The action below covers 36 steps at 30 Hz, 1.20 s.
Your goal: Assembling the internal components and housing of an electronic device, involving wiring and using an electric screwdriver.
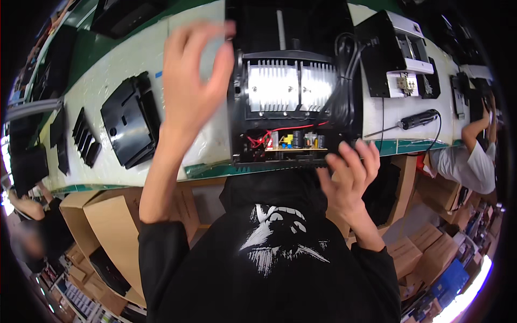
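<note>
In front of me on the bench lies an open black electronic device housing [233,116]. Inside it are silver finned heat sinks [273,86] and, nearer me, a circuit board [296,148] with red wires. A coiled black cable [344,70] rests along the housing's right side. My left hand [191,81] is raised beside the left wall, fingers apart and slightly blurred; its fingertips reach the housing's edge, but I cannot tell whether they touch. By the front right corner is my right hand [350,175], fingers spread, holding nothing visible.
Black plastic panels [129,121] and smaller black parts [85,139] lie on the left. At right are an electric screwdriver [417,119] with its cord and a black-and-white device [396,56]. Cardboard boxes [110,215] stand below the bench; other people work at both sides.
</note>
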Available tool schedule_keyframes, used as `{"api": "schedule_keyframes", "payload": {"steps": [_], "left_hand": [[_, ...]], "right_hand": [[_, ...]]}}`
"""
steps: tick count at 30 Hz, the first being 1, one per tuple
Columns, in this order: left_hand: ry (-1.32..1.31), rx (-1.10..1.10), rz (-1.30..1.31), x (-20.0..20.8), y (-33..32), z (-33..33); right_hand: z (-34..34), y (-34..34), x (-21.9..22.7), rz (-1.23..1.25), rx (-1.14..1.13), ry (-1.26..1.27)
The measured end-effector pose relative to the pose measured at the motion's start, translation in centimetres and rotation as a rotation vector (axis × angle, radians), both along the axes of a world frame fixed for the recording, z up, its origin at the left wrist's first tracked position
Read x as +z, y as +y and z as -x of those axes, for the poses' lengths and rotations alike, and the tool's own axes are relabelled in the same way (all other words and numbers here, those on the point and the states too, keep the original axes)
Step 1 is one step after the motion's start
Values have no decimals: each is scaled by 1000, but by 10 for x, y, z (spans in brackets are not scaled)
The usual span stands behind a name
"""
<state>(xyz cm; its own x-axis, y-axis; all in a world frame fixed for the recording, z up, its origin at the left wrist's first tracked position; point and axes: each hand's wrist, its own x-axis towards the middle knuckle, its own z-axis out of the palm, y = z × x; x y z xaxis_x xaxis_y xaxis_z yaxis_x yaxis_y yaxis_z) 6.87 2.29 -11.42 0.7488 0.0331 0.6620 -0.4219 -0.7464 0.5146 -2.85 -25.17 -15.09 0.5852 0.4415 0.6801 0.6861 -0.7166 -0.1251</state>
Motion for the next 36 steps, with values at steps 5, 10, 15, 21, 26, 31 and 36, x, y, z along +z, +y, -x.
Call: {"api": "schedule_keyframes", "payload": {"steps": [5,10,15,21,26,31,36], "left_hand": [[258,96,-114,16,-32,-60],[263,38,-213,-19,-16,-72],[453,51,-113,10,-31,-61],[536,87,-114,23,-40,-62],[564,88,-93,25,-40,-62],[307,-334,259,10,-19,-52],[69,-289,-266,9,-58,-59]], "right_hand": [[14,78,42,37,245,51],[13,115,23,176,98,232],[8,111,9,53,113,119],[14,112,-4,-77,62,-7],[15,105,13,-46,150,165],[22,52,18,-23,62,-65],[5,7,28,99,-67,206]]}}
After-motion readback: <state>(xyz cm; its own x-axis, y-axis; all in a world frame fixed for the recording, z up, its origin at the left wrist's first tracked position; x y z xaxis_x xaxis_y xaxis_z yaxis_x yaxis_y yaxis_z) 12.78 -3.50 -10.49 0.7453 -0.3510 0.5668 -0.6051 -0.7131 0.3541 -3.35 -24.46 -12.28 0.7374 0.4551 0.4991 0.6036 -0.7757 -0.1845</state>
